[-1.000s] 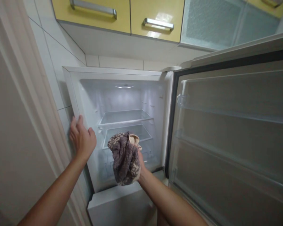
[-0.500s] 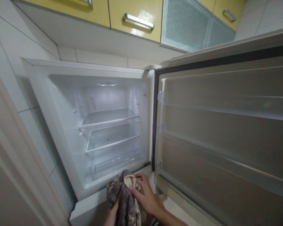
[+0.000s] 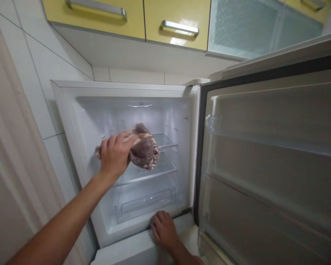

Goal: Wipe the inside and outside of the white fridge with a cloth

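My left hand [image 3: 114, 154] grips a bunched brown and beige patterned cloth [image 3: 145, 149] and holds it up inside the open white fridge [image 3: 71, 121], level with the upper glass shelf [image 3: 165, 140]. My right hand [image 3: 164, 230] rests lower down with its fingers curled over the bottom front lip of the fridge compartment. The fridge shelves and the clear drawer [image 3: 146, 202] hold nothing.
The fridge door [image 3: 270, 165] stands wide open on the right, with bare door racks. Yellow wall cupboards with metal handles [image 3: 179, 27] and a frosted glass panel [image 3: 251, 25] hang above. White tiled wall and a pale door frame [image 3: 13, 147] close in on the left.
The cloth passed from my right hand to my left, which lifted it from below the fridge opening up into the compartment. My right hand dropped onto the bottom lip.
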Demonstrator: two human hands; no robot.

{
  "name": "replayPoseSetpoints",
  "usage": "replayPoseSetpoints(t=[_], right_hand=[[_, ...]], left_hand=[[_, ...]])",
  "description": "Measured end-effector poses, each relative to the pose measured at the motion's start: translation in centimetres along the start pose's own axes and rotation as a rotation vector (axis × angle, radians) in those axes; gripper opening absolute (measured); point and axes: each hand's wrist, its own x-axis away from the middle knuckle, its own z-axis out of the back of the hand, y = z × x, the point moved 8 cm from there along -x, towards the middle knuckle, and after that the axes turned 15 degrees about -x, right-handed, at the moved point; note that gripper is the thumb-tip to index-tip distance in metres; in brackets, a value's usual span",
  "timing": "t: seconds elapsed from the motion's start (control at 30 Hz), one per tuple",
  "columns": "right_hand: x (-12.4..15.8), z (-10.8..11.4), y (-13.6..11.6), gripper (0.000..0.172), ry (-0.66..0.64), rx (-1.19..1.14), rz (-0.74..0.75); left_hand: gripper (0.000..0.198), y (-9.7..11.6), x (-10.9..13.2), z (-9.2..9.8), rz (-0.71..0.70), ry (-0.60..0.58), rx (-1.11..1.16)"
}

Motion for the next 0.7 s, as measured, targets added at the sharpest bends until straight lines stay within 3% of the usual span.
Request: replayPoseSetpoints(t=[0.07, 0.13, 0.2, 0.27, 0.37, 0.43, 0.6, 0.7], right_hand=[[-1.0, -0.8, 0.2, 0.026, 0.013, -0.016, 0.022], [-1.2, -1.1, 0.7, 0.032, 0.042, -0.060, 0.028], [-1.1, -1.2, 1.2, 0.034, 0.048, -0.094, 0.033], [-1.0, -1.1, 1.5, 0.037, 0.040, -0.114, 0.032], [-0.9, -0.9, 1.8, 0.045, 0.044, -0.132, 0.012], [-0.8, -1.0, 2.0, 0.049, 0.042, -0.135, 0.000], [-0.2, -2.9, 3.5, 0.055, 0.016, -0.132, 0.040], [0.4, -4.4, 4.8, 0.057, 0.135, -0.093, 0.093]], left_hand=[[0.038, -0.4, -3.9, -1.0, -0.261, -0.060, -0.181], [0.035, -2.4, -6.1, -3.0, -0.395, -0.157, -0.325], [0.020, -5.0, -6.8, -5.1, -0.391, -0.236, -0.410], [0.023, -6.8, -6.4, -6.9, -0.352, -0.294, -0.477], [0.041, -7.4, -4.5, -9.4, -0.322, -0.406, -0.571], [0.036, -7.4, -3.5, -10.4, -0.330, -0.456, -0.587], [0.027, -8.4, -4.6, -11.4, -0.391, -0.381, -0.540], [0.026, -9.3, -6.4, -13.0, -0.331, -0.357, -0.595]])
